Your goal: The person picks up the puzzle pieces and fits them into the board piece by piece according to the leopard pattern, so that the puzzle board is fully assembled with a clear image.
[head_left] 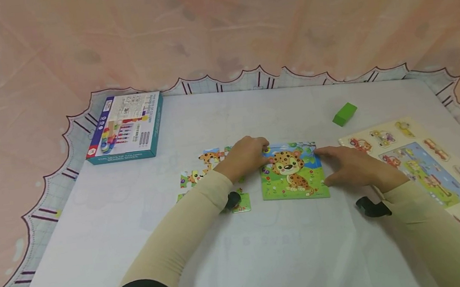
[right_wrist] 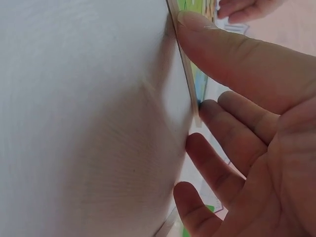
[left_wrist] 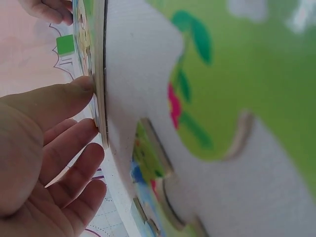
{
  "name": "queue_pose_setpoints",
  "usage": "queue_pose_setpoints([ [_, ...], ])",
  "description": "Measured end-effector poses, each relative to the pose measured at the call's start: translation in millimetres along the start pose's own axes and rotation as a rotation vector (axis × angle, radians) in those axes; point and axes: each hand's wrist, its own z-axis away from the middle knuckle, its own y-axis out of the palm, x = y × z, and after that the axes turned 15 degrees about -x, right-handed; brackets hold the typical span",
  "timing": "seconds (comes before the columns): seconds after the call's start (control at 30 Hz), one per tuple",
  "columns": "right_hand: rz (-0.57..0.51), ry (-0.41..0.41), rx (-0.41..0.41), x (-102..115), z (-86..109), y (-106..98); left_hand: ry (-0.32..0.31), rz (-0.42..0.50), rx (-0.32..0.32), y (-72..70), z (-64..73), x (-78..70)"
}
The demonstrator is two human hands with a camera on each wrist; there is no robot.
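Observation:
A square wooden picture board (head_left: 294, 176) with a spotted leopard cub on green grass lies on the white tabletop between both hands. At its left edge and upper left corner rest the thumb and fingertips of my left hand (head_left: 243, 157). My right hand (head_left: 355, 166) touches the right edge with thumb and forefinger, the other fingers spread loosely in the right wrist view. Left of the board are several loose jigsaw pieces (head_left: 241, 203) with leopard and grass parts, some hidden under the left forearm. Their wooden edges and gaps show close up in the left wrist view.
A flat box (head_left: 128, 125) with teal sides lies at the back left. Toward the back right is a green block (head_left: 344, 114). A cream picture sheet (head_left: 366, 132) lies at the right, partly under the right forearm. Patterned cloth (head_left: 207, 31) hangs beyond the table.

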Motion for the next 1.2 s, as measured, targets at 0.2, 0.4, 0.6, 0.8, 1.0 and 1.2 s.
queue_pose_setpoints([
  [0.2,-0.002,0.003,-0.004,-1,1.1,-1,-0.003,-0.004,-0.004,-0.4,-0.9,-1.9],
  [0.4,-0.020,-0.005,-0.012,1,2.3,0,-0.012,-0.035,0.010,-0.3,-2.2,-1.8],
  [0.6,-0.016,0.014,0.001,4,0.6,0,-0.021,-0.048,0.029,-0.9,-2.7,-0.6],
  [0.8,-0.009,0.026,0.003,5,-0.8,2,-0.016,-0.050,0.034,-1.6,-1.8,0.1],
  [1.0,-0.009,0.002,0.001,8,-3.2,3,-0.035,-0.076,0.042,-4.6,0.6,1.8],
  [1.2,-0.012,-0.057,-0.009,13,-7.6,6,-0.056,-0.098,0.042,-8.6,3.5,4.7],
])
